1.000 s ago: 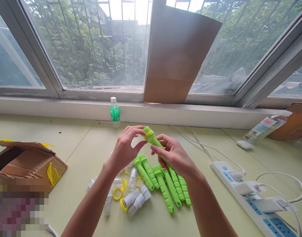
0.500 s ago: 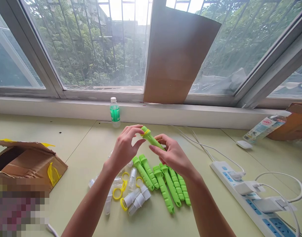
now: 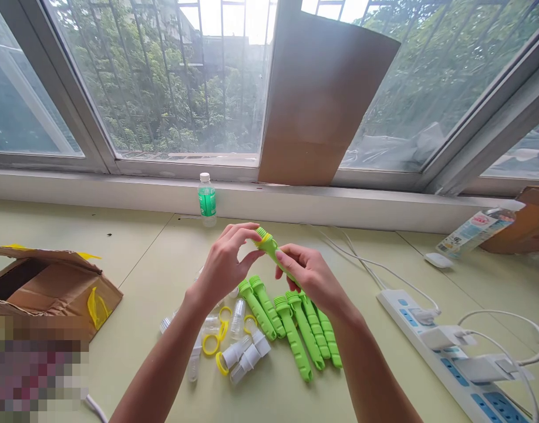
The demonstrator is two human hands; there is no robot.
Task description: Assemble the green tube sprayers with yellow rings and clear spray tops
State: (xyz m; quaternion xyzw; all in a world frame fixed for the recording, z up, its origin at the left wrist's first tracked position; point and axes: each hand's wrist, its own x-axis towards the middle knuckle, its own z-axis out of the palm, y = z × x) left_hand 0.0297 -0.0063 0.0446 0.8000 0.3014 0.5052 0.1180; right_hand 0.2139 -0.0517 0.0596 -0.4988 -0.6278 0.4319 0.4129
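Note:
A green plastic handle (image 3: 273, 254) with a threaded end is held up, tilted, over the table. My left hand (image 3: 225, 255) is closed on its upper end, fingers and thumb at a yellow ring (image 3: 265, 239) seated below the thread. Lower down, my right hand (image 3: 309, 273) wraps round the grip, hiding its far end. Several more green handles (image 3: 292, 338) lie side by side beneath my hands. Left of them are loose yellow rings (image 3: 211, 345), clear plastic tubes (image 3: 237, 317) and white collars with clear ends (image 3: 251, 356), some hidden by my left forearm.
An open cardboard box (image 3: 53, 288) stands at the left. A green-labelled bottle (image 3: 206, 200) stands by the window sill. On the right are a power strip (image 3: 450, 364) with plugs and cables, a white puck (image 3: 438, 260) and a larger tilted bottle (image 3: 476, 229).
My right thumb has shifted up along the green handle, and the right fingers have curled round it. Both hands sit slightly further right in view, while the left keeps its hold.

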